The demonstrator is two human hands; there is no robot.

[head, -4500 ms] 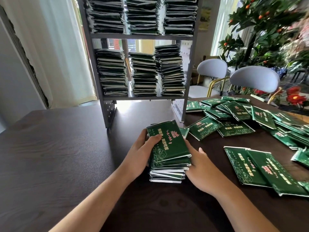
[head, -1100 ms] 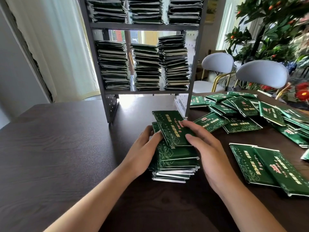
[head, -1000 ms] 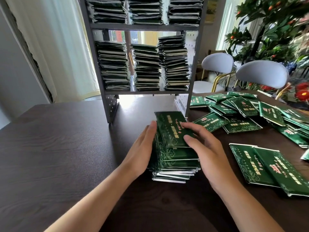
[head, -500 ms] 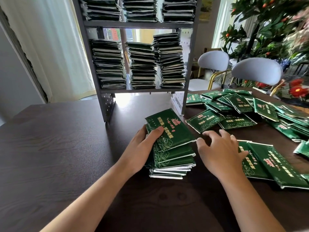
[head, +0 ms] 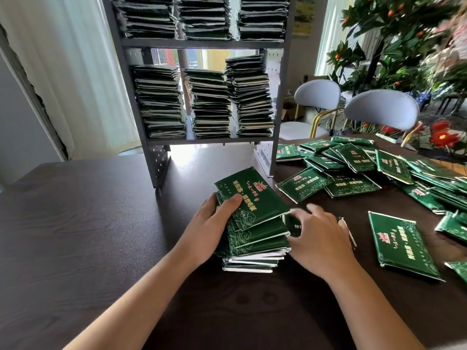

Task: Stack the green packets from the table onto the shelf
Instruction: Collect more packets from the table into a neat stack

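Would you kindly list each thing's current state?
Left hand: grips the pile.
Right hand: blurred, over a packet; grip unclear.
Pile: on table, fanned.
Loose packets: scattered flat.
Shelf: packet columns on both tiers.

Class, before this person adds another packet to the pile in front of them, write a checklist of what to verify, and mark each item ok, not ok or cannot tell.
1. Left hand steadies the pile, thumb on the top packet: ok.
2. Pile edges line up: not ok; the top packet lies skewed and the layers fan out.
3. Right hand has a firm hold on the next packet: cannot tell; its fingers are blurred and cover most of it.
4. More loose packets lie within view on the table: ok.
5. Room on the shelf: the lower tier has a gap above its three stacks: ok.
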